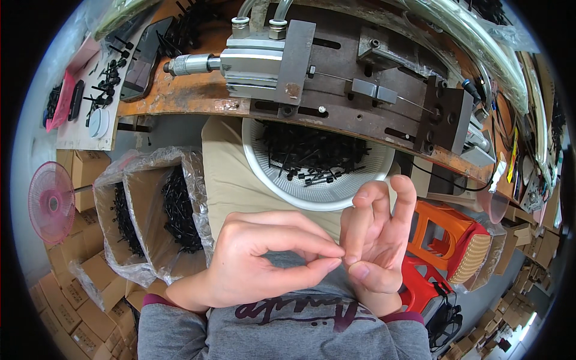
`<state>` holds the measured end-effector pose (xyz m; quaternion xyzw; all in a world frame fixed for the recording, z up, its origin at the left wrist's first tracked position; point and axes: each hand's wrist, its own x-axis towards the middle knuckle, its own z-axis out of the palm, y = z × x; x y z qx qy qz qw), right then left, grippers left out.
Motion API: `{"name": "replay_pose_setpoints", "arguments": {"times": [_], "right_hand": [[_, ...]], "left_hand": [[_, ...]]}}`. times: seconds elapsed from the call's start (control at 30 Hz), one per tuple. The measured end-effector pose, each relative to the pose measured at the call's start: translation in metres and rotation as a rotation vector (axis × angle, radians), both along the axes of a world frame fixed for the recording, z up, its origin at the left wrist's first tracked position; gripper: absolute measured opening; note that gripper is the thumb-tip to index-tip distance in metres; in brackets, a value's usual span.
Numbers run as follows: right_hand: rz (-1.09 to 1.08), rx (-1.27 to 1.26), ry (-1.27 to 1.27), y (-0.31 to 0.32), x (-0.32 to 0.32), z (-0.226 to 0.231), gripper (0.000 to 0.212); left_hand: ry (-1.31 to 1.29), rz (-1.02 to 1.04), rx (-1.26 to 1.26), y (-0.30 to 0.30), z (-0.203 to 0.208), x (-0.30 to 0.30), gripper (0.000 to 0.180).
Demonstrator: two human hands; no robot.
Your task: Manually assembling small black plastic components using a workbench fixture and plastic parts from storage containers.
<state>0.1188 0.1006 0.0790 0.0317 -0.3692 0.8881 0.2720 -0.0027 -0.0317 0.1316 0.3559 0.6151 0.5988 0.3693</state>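
In front of my chest, my left hand [255, 255] pinches with thumb and forefinger, and its tips meet those of my right hand [377, 252]. The right thumb and forefinger are pressed together too, while its other fingers stand raised and curled. Whatever lies between the fingertips is too small to make out. Just beyond the hands, a white plastic basket [271, 183] holds many small black parts [312, 150] with thin stems. On the bench behind it is a metal fixture with a cylinder block [252, 69], a thin rod and two small grey blocks [373, 91].
Two plastic-lined cartons [141, 204] of black parts stand at the left, near a pink fan [53, 203]. A phone [147, 57] lies on the bench's left end. Orange and red stools [435, 231] are at the right. Hoses [480, 54] run over the bench's far right.
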Motion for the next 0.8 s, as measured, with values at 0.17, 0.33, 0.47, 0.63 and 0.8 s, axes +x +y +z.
{"name": "replay_pose_setpoints", "arguments": {"times": [0.17, 0.33, 0.47, 0.63, 0.8], "right_hand": [[-0.065, 0.149, 0.017, 0.0017, 0.0011, 0.0007, 0.093], [-0.123, 0.234, -0.02, 0.0005, 0.004, 0.0029, 0.093], [-0.131, 0.229, -0.036, -0.0001, 0.0036, 0.0031, 0.093], [-0.139, 0.239, -0.045, 0.0, 0.004, -0.0003, 0.094], [-0.139, 0.267, -0.034, 0.0012, 0.0045, -0.0012, 0.094]], "left_hand": [[0.01, -0.014, -0.021, -0.0005, 0.0035, 0.0003, 0.019], [0.078, 0.0, -0.002, -0.0003, 0.0038, 0.0023, 0.018], [0.198, 0.018, 0.031, -0.0011, 0.002, 0.0041, 0.019], [0.33, 0.038, 0.079, 0.0004, -0.002, 0.0046, 0.018], [0.46, 0.073, 0.123, 0.0022, -0.0035, 0.0069, 0.016]]}}
